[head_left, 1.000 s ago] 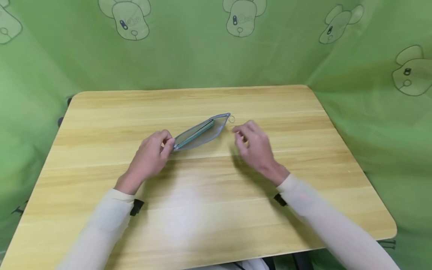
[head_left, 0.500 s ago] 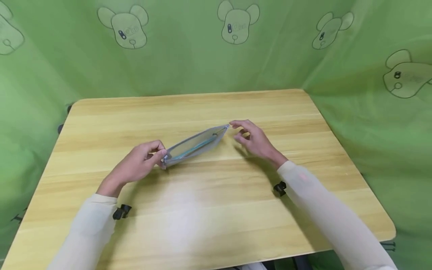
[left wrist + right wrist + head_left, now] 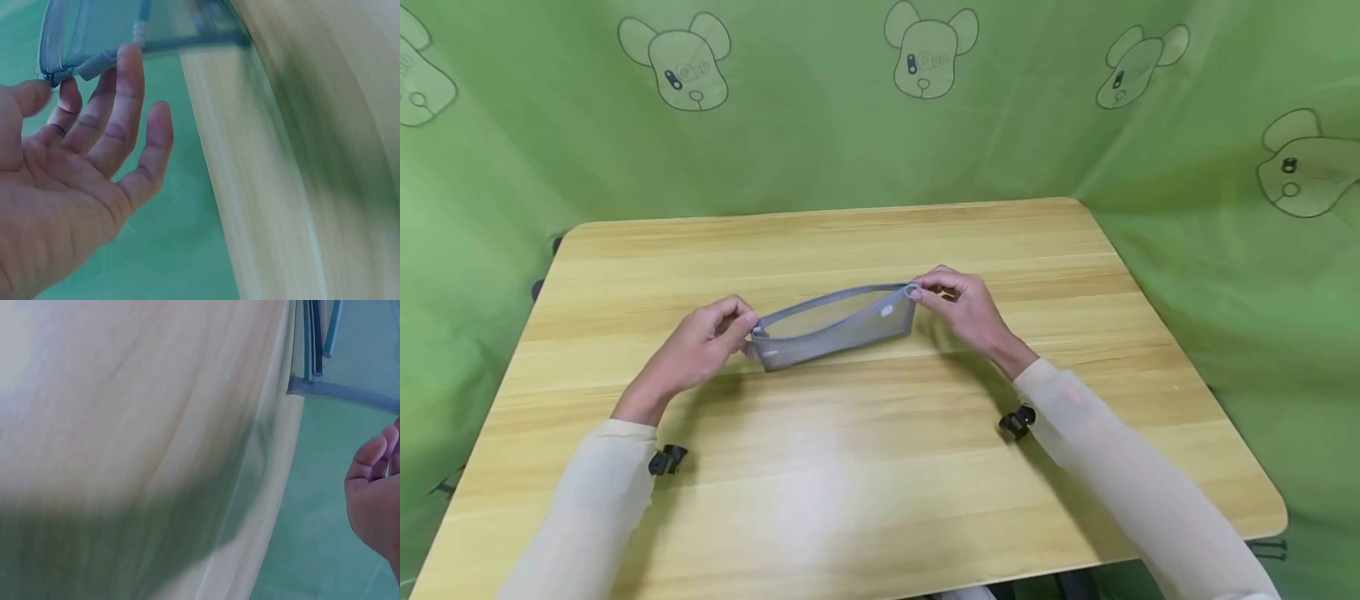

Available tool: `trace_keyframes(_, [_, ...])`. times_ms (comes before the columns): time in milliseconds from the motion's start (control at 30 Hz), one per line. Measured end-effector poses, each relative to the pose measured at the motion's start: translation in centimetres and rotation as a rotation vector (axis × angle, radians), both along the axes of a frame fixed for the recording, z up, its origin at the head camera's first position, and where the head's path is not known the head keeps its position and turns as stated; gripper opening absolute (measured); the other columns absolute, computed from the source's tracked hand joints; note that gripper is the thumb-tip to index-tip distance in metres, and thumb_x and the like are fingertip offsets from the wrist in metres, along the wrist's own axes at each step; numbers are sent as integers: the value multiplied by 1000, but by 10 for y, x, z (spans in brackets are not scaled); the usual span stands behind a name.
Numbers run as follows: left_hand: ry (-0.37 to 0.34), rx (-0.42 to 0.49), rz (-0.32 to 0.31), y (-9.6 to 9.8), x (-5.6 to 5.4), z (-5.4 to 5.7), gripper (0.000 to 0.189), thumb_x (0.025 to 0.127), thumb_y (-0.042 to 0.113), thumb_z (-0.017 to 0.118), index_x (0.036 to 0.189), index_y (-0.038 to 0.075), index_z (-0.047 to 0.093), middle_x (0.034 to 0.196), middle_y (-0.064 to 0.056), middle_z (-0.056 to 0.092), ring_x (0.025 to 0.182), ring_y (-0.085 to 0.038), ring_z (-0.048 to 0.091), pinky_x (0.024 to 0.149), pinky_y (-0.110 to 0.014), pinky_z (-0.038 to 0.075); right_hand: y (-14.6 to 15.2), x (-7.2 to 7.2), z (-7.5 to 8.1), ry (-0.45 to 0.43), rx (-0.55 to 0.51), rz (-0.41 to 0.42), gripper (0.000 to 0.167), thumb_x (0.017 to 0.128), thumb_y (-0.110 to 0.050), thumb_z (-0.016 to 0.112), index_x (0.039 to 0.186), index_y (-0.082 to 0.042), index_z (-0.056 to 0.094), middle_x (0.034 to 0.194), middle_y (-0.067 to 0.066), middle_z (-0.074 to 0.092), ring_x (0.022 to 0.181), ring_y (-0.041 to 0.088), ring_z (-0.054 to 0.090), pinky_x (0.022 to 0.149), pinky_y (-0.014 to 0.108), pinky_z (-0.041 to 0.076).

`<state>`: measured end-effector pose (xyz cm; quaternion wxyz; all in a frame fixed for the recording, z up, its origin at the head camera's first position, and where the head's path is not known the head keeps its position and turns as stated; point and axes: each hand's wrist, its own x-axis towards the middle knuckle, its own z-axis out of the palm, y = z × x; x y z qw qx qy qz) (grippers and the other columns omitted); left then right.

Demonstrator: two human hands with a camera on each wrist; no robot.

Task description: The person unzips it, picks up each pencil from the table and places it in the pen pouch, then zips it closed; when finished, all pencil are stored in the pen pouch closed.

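Observation:
A see-through grey-blue mesh zipper pouch (image 3: 838, 340) is held above the table, its long top gaping between the two hands. My left hand (image 3: 696, 350) pinches its left end by thumb and index finger; in the left wrist view the other fingers spread below the pouch corner. At the far end my right hand (image 3: 972, 312) pinches the top right corner, where the zipper's ring (image 3: 913, 292) sits by the thumb. Through the mesh, the right wrist view shows several thin pen-like sticks (image 3: 314, 347) in the pouch. Most of the right hand falls outside that view.
Below the hands lies a pale wooden table (image 3: 850, 467) with rounded corners. Green cloth (image 3: 820, 150) printed with cartoon heads hangs behind it and at both sides. A black wrist camera (image 3: 667, 459) is strapped by each cuff.
My right hand has come up to the pouch's right corner and now pinches it. The left hand has moved left with its end, and the pouch has turned its front side toward me.

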<state>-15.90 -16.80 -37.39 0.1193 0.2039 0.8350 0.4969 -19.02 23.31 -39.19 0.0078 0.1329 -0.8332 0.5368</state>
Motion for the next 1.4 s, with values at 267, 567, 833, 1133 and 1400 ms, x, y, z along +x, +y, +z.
trace_keyframes(267, [139,-151,62,7,4,-2,23,105,25,72,114,5,67,106,-14,77,95,-28,74,88,-38,63,3,2,-2,15,-21,-72,21,99,-11,78,115,3,79,103,-8,75,95,10,66,83,16,57])
trace_keyframes(567, [229,-204,169,4,-1,-1,19,103,20,75,111,3,71,103,-16,78,96,-33,75,89,-51,63,-3,7,-8,64,-7,-86,19,98,-11,78,114,0,81,103,-8,73,87,9,62,72,16,50])
trace_keyframes(833, [616,-316,179,33,3,29,31,95,21,82,117,2,72,114,-17,77,106,-36,73,97,-53,60,-8,9,-11,89,-50,-83,20,97,-7,79,115,2,80,105,0,73,87,10,62,68,15,50])
trace_keyframes(1133, [830,-428,-78,125,-8,32,30,96,30,82,119,10,77,111,-9,77,101,-26,73,92,-42,62,-19,6,-18,125,-69,-50,19,97,-4,78,114,3,80,110,17,74,87,10,62,69,15,50])
trace_keyframes(1400, [896,-460,-29,165,-13,21,21,102,30,76,111,11,79,101,-5,77,90,-22,71,81,-38,59,-19,9,-22,154,-84,-22,18,97,0,76,114,5,80,110,20,74,91,9,65,74,16,54])
